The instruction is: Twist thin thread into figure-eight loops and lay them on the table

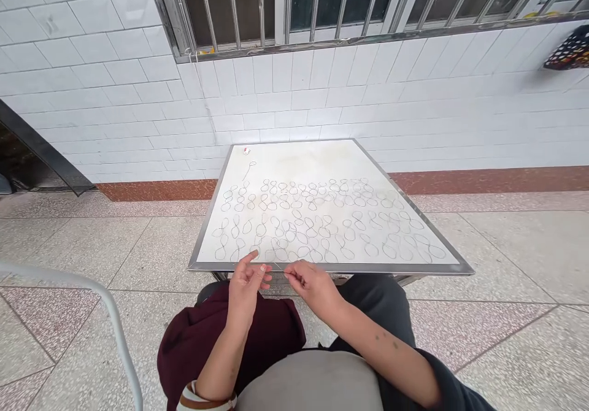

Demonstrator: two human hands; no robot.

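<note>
Both hands are at the near edge of a white board (pixel 299 159) with a grey metal rim. My left hand (pixel 249 279) has its index finger raised and its thumb near the other fingers; a thin strand shows beside its fingertips, and whether it is gripped is unclear. Just to the right, my right hand (pixel 309 281) is closed in a pinch on the thin strand (pixel 277 267), which spans the small gap between the hands. Many thin dark wire-like loops (pixel 297 204), mostly figure-eight shaped, lie in rows across the board.
One longer loop with a tail (pixel 249 171) and a small white-and-red item (pixel 246 151) lie at the board's far left. Behind stands a white tiled wall (pixel 276 101) with a barred window. A pale curved tube (pixel 113 313) is at the left, and maroon cloth (pixel 197 343) covers one thigh.
</note>
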